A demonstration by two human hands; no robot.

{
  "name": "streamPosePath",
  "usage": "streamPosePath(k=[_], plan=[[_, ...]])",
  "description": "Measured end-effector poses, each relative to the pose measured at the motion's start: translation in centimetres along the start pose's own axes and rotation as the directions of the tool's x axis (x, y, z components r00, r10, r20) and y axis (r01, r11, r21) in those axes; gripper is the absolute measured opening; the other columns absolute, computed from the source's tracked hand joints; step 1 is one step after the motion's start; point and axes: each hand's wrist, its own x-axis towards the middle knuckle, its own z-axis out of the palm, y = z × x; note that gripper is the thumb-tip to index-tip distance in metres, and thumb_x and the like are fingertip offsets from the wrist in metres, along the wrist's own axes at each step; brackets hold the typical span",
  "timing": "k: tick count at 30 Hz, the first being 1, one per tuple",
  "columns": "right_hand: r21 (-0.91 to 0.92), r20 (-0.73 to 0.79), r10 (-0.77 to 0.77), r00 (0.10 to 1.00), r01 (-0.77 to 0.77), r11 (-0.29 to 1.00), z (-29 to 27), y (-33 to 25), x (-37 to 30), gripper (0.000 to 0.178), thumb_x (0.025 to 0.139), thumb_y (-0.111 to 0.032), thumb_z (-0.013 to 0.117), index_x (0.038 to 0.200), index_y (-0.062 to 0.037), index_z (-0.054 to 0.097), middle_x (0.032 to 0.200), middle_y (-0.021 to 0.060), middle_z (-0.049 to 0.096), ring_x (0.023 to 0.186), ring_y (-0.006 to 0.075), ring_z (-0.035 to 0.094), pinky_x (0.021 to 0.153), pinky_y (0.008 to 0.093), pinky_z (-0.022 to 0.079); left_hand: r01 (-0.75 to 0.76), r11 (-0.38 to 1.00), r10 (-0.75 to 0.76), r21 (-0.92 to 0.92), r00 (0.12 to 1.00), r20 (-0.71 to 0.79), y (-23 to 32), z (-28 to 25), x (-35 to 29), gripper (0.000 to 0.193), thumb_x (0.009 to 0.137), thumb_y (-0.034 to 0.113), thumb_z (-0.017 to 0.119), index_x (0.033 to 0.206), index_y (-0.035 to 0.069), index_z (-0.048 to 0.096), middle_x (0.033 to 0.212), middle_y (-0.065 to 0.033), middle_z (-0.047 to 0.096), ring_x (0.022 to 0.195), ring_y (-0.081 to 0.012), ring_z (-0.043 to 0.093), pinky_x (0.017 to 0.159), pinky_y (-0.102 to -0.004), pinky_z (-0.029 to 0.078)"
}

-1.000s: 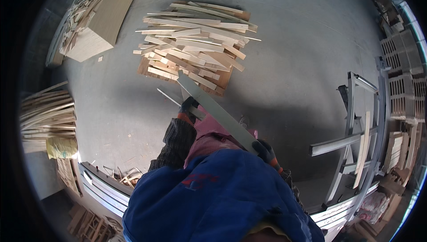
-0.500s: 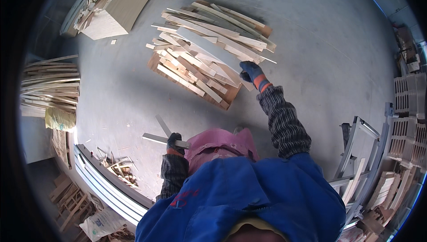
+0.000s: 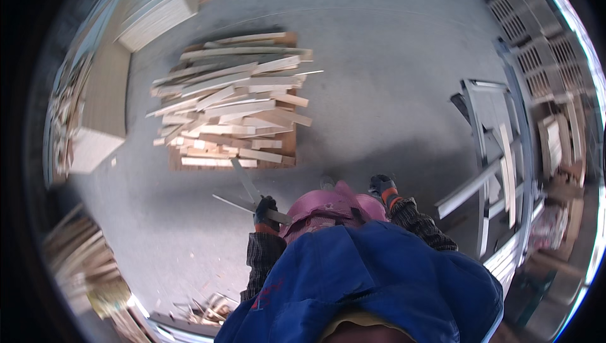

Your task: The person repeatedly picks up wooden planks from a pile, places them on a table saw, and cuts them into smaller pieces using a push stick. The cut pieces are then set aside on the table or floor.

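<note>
My left hand (image 3: 266,212), in a dark glove with an orange cuff, is closed around two thin wood strips. One pale strip (image 3: 245,180) points forward toward the pile; the other strip (image 3: 232,203) points left, and the strips cross at my grip. My right hand (image 3: 382,188), gloved the same way, hangs beside the pink apron (image 3: 325,205) with its fingers curled. Nothing sticks out of it. Ahead on the floor is a pile of wood strips (image 3: 233,109) stacked crosswise on a brown board (image 3: 288,147). Neither hand touches the pile.
A metal frame (image 3: 483,172) with pale strips leaning on it stands to the right. Behind it are slatted plastic crates (image 3: 536,68). Tall stacks of sheet board (image 3: 104,100) line the far left. Another bundle of strips (image 3: 79,248) and scraps (image 3: 211,310) lie at lower left.
My right hand has drawn back from the pile's edge to beside the apron. The view has turned to the right, and the pile sits farther left. My left hand keeps the strips.
</note>
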Motion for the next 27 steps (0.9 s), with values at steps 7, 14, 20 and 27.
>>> streamPosePath(k=[7, 14, 20, 27], plan=[[0.193, -0.547, -0.026, 0.836, 0.156, 0.969, -10.3, 11.9, -19.0, 0.015, 0.085, -0.021, 0.061, 0.084, -0.0062, 0.065, 0.062, 0.0037, 0.061, 0.053, 0.0139, 0.058, 0.049, 0.0286, 0.048, 0.028, 0.951, -0.200, 0.307, 0.814, 0.545, 0.9, -1.5, 11.5, 0.018, 0.080, 0.008, 0.067, 0.095, 0.004, 0.058, 0.082, -0.0059, 0.061, 0.072, -0.0132, 0.062, 0.068, -0.0229, 0.057], [0.417, -0.682, 0.124, 0.721, 0.244, 0.876, -7.7, 20.9, -26.6, 0.016, 0.085, -0.021, 0.061, 0.093, -0.0065, 0.064, 0.068, 0.0031, 0.061, 0.054, 0.0137, 0.057, 0.051, 0.0284, 0.048, 0.170, 0.859, -0.414, 0.483, 0.786, 0.460, -0.1, 9.5, 3.0, 0.016, 0.080, 0.011, 0.067, 0.092, 0.004, 0.059, 0.082, -0.0042, 0.059, 0.073, -0.0115, 0.059, 0.068, -0.0224, 0.054], [0.432, -0.641, 0.141, 0.754, 0.203, 0.879, -5.7, 19.0, -29.1, 0.019, 0.085, -0.022, 0.063, 0.095, -0.0058, 0.063, 0.070, 0.0024, 0.061, 0.054, 0.0139, 0.056, 0.050, 0.0282, 0.048, 0.250, 0.726, -0.647, 0.641, 0.562, 0.514, -6.3, 13.3, -0.3, 0.015, 0.082, 0.014, 0.065, 0.092, 0.004, 0.060, 0.087, -0.0038, 0.059, 0.083, -0.0132, 0.058, 0.074, -0.0252, 0.051], [0.209, -0.766, 0.048, 0.642, 0.177, 0.962, -13.0, 17.2, -22.2, 0.037, 0.081, -0.041, 0.068, 0.101, -0.0095, 0.061, 0.071, 0.0015, 0.060, 0.056, 0.0131, 0.056, 0.050, 0.0273, 0.045, 0.441, 0.661, -0.750, 0.607, 0.388, 0.535, -12.1, 17.7, 1.6, 0.018, 0.082, 0.013, 0.064, 0.096, 0.002, 0.060, 0.092, -0.0087, 0.063, 0.081, -0.0172, 0.062, 0.072, -0.0289, 0.054]])
